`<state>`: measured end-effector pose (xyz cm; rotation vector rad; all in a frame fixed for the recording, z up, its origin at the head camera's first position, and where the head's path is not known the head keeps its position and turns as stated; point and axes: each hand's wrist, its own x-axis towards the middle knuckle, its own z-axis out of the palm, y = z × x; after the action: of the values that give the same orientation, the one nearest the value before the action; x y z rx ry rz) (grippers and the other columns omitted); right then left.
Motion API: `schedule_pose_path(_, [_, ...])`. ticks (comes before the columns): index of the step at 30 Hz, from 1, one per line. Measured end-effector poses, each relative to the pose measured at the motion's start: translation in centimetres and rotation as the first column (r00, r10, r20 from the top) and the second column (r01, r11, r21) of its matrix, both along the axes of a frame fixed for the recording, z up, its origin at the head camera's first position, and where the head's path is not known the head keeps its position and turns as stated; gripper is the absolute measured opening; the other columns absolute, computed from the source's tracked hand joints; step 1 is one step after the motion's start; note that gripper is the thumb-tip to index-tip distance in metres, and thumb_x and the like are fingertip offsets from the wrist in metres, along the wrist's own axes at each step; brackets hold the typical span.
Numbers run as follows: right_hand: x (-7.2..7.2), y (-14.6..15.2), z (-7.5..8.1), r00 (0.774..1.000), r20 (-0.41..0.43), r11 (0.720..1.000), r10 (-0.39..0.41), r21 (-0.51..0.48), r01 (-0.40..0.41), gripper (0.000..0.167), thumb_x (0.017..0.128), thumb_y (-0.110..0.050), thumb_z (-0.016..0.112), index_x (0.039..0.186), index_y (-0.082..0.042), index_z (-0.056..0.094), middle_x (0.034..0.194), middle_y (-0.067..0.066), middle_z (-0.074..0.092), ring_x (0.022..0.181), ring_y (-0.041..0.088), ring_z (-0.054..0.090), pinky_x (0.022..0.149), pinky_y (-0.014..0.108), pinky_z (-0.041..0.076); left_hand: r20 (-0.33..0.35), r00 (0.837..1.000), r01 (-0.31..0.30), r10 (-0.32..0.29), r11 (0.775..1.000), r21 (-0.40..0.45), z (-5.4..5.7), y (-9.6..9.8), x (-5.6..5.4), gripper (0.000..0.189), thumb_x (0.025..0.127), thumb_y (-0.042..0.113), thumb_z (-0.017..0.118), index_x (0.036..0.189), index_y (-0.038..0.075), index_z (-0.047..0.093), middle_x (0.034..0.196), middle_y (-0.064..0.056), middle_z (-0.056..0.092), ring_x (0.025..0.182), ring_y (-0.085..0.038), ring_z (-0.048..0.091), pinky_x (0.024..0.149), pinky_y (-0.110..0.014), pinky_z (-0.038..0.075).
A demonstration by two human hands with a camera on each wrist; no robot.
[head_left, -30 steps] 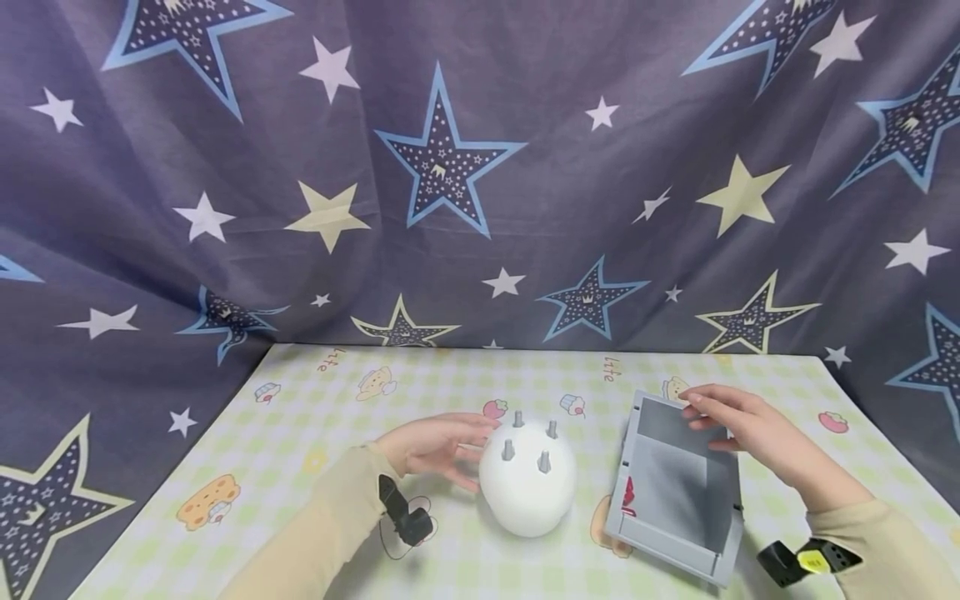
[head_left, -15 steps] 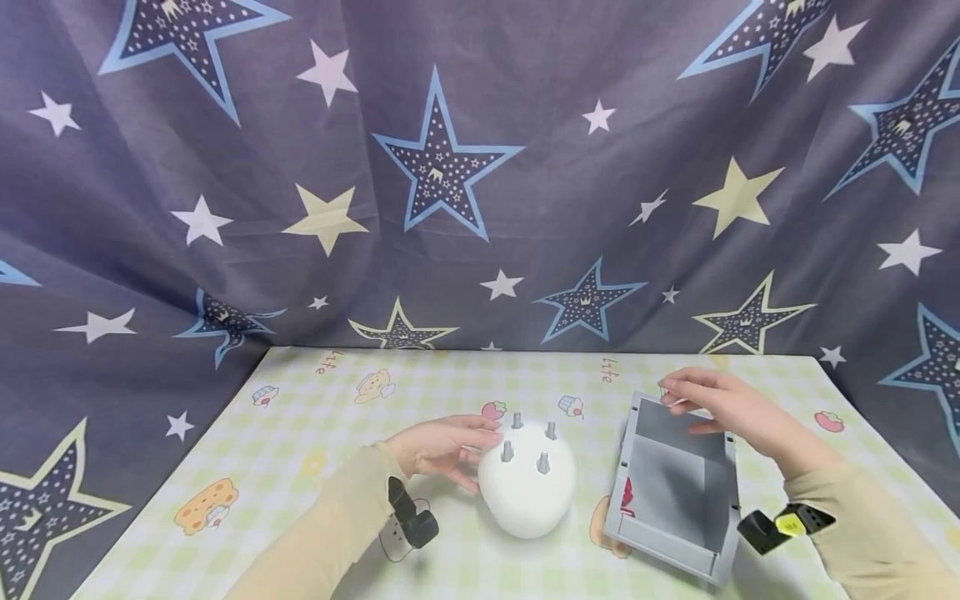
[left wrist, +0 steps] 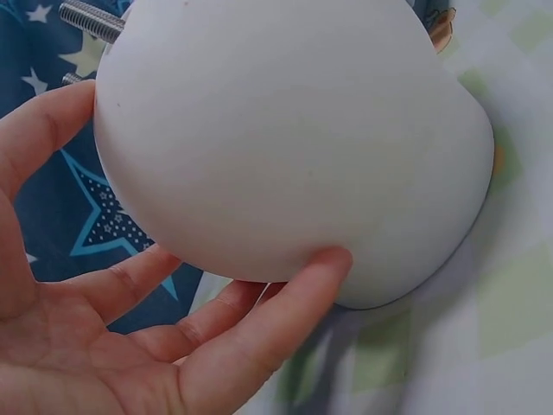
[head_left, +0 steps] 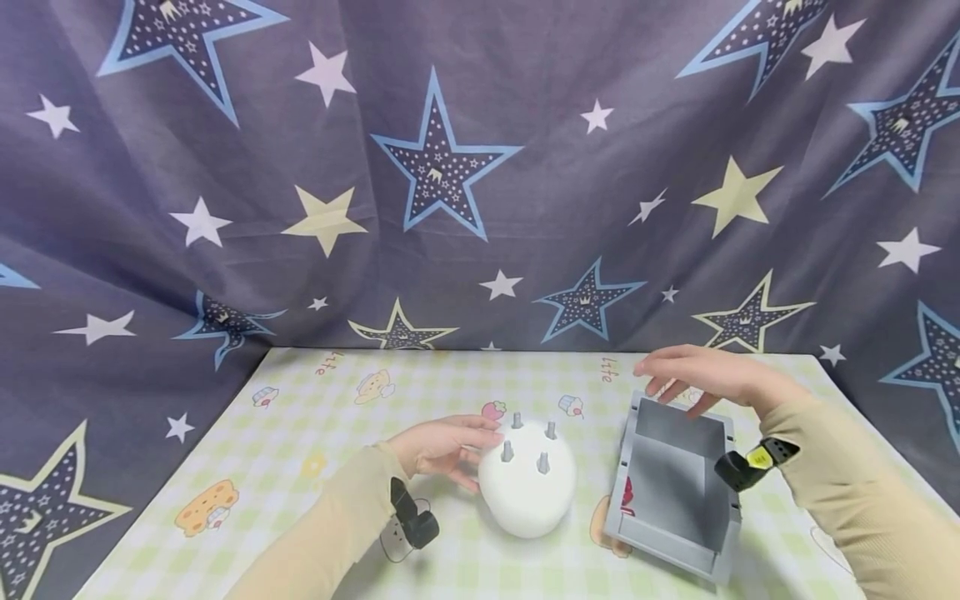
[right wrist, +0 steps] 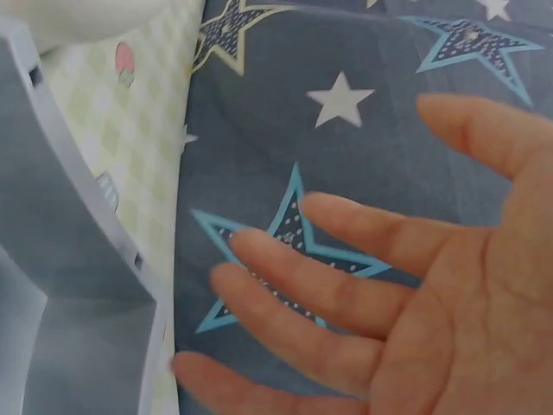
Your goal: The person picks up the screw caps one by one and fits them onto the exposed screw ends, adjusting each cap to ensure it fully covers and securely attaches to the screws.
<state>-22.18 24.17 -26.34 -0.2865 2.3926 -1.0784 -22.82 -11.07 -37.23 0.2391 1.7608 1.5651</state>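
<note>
A white rounded object point(head_left: 527, 492) with several threaded metal bolts sticking up from its top sits on the table. My left hand point(head_left: 442, 447) is at its left side, fingers spread and relaxed. In the left wrist view, the fingertips point(left wrist: 333, 258) touch its smooth white surface point(left wrist: 294, 147). To the right lies a shallow grey plastic box point(head_left: 675, 483) with notched rims and a red mark on its left wall. Over the far end of this box hovers my right hand point(head_left: 701, 375), fingers loosely extended and holding nothing. The right wrist view shows its open palm point(right wrist: 449, 320) beside the box's rim point(right wrist: 95, 190).
A green-checked cloth point(head_left: 300, 475) printed with cartoon food covers the table. Behind it hangs a dark curtain point(head_left: 465, 275) with stars. Each wrist carries a small black camera, such as the right one point(head_left: 738, 471).
My right hand has risen and moved away from me, from the box's right side to above its far edge. My left hand and the white object stay nearly in place.
</note>
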Motion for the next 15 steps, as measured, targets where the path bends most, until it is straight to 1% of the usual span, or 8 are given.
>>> schedule_pose_path(2, [-0.6,0.1,-0.1,0.998,0.06,0.999,0.021,0.029,-0.023,0.056,0.095,-0.037,0.045,0.137,0.001,0.041,0.118,0.019,0.058,0.11,0.033,0.057,0.077,0.045,0.055,0.0,1.0,0.003,-0.003,1.0,0.002,0.0,-0.1,0.0,0.064,0.09,0.023,0.058,0.142,-0.002,0.03,0.131,-0.017,0.051,0.124,-0.039,0.048,0.09,-0.059,0.049])
schedule_pose_path(4, [-1.1,0.2,-0.3,0.991,0.126,0.996,0.042,0.068,-0.051,0.056,0.094,-0.038,0.047,0.137,-0.001,0.041,0.118,0.018,0.058,0.109,0.032,0.058,0.077,0.046,0.055,-0.001,1.0,0.003,-0.003,1.0,0.002,0.0,-0.1,0.1,0.062,0.09,0.023,0.057,0.141,-0.002,0.031,0.13,-0.017,0.052,0.123,-0.039,0.049,0.09,-0.059,0.049])
schedule_pose_path(8, [-2.1,0.5,-1.0,0.972,0.233,0.986,0.041,0.148,-0.077,0.058,0.09,-0.039,0.052,0.134,-0.003,0.042,0.118,0.018,0.059,0.107,0.032,0.058,0.075,0.049,0.056,-0.005,1.0,0.007,-0.007,1.0,0.001,-0.1,-0.1,0.1,0.057,0.091,0.023,0.057,0.139,-0.001,0.035,0.127,-0.016,0.054,0.12,-0.037,0.051,0.089,-0.059,0.049])
schedule_pose_path(11, [-2.5,0.7,-1.5,0.961,0.277,0.98,0.012,0.188,-0.066,0.061,0.088,-0.038,0.055,0.134,-0.001,0.041,0.117,0.019,0.059,0.106,0.032,0.058,0.074,0.049,0.057,-0.002,1.0,0.009,-0.009,1.0,0.004,-0.1,0.0,0.1,0.056,0.091,0.023,0.057,0.137,0.0,0.037,0.125,-0.015,0.055,0.119,-0.037,0.052,0.089,-0.059,0.049])
schedule_pose_path(13, [-2.8,0.7,-1.8,0.955,0.297,0.978,0.003,0.198,-0.065,0.061,0.088,-0.037,0.054,0.136,0.0,0.039,0.117,0.02,0.058,0.106,0.032,0.058,0.075,0.049,0.056,-0.002,1.0,0.009,-0.009,1.0,0.005,-0.1,0.0,0.1,0.056,0.091,0.023,0.057,0.138,0.0,0.037,0.125,-0.015,0.055,0.119,-0.036,0.052,0.089,-0.059,0.049])
schedule_pose_path(15, [-3.0,0.8,-2.2,0.951,0.31,0.977,-0.011,0.204,-0.055,0.06,0.088,-0.035,0.054,0.134,0.0,0.041,0.116,0.02,0.059,0.103,0.03,0.059,0.076,0.048,0.056,-0.002,1.0,0.004,-0.004,1.0,0.007,-0.1,0.0,0.1,0.057,0.091,0.023,0.057,0.138,0.0,0.036,0.125,-0.015,0.055,0.118,-0.035,0.053,0.089,-0.059,0.049])
